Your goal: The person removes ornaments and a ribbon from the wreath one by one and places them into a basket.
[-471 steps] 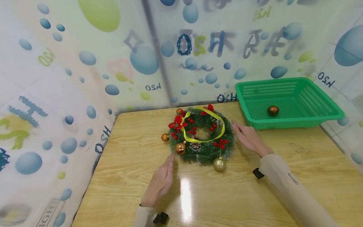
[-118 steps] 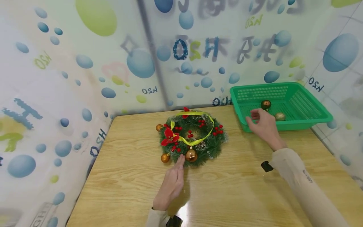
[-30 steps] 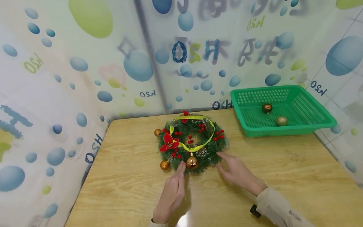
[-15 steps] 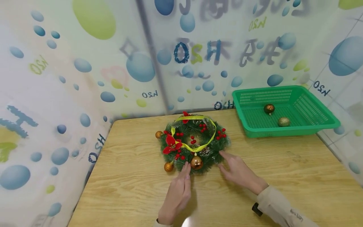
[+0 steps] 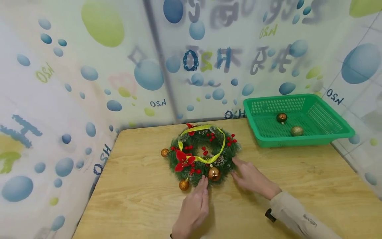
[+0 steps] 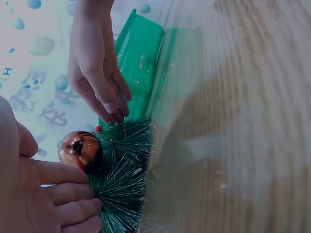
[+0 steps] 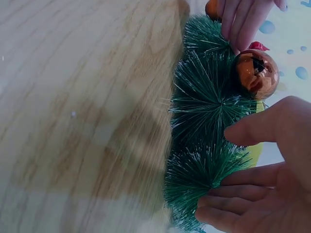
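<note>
A green wreath [image 5: 228, 153] lay flat on the wooden bench [image 5: 134, 199], and the two hands were at its near side, apart from each other, neither clamped on anything. The left hand [image 5: 192, 205] had its fingers straight and close together, the tips against the front edge just left of a shiny copper ball [image 5: 214, 173]. The right hand [image 5: 252, 177] reached the front right edge, thumb spread away from loosely extended fingers, the tips at the needles (the right wrist view showed that gap clearly). A yellow ribbon [image 5: 201, 128] looped over the wreath, with a pine cone [image 5: 219, 160] beside its lower right curve, a red flower [image 5: 183, 161] at the front left and red berries [image 5: 231, 140] on the right. One orange ball [image 5: 184, 185] hung at the front edge, and another orange ball [image 5: 165, 152] sat at the left. To the right, well apart from the wreath, a green basket [image 5: 304, 142] stood at the back of the bench, holding a brown ball [image 5: 282, 117] and, nearer its front, a gold ball [image 5: 297, 131]. Behind was a wall [image 5: 149, 74] patterned with blue and green drops.
</note>
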Demonstrator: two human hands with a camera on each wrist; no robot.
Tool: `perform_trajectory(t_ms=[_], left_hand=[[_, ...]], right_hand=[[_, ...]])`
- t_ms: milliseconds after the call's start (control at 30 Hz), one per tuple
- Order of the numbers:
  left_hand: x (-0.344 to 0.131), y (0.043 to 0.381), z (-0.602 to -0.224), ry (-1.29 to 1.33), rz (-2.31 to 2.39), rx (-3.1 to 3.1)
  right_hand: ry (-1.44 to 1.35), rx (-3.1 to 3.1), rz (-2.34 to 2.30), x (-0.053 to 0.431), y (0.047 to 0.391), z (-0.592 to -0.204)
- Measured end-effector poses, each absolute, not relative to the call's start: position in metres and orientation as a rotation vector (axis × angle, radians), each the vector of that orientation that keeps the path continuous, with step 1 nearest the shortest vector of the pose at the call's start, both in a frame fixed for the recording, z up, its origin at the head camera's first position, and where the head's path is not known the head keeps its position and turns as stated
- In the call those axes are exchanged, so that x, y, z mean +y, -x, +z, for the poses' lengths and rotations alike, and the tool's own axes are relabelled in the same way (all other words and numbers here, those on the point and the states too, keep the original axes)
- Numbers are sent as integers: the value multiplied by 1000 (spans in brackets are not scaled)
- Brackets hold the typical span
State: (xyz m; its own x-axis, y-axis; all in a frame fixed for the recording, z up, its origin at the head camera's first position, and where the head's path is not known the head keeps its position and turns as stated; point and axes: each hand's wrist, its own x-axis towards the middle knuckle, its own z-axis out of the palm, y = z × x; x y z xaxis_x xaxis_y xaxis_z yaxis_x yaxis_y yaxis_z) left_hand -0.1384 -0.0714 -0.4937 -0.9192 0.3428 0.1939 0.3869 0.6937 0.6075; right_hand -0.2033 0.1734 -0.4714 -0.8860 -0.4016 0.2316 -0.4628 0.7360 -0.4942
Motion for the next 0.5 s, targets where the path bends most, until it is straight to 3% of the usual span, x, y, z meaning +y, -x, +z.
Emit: perform_trajectory(t_ms=[500], left_hand=[[-55,132,-493,670,-961,-2837]], right_hand=[[-692,-2872,831,182,213,-473]])
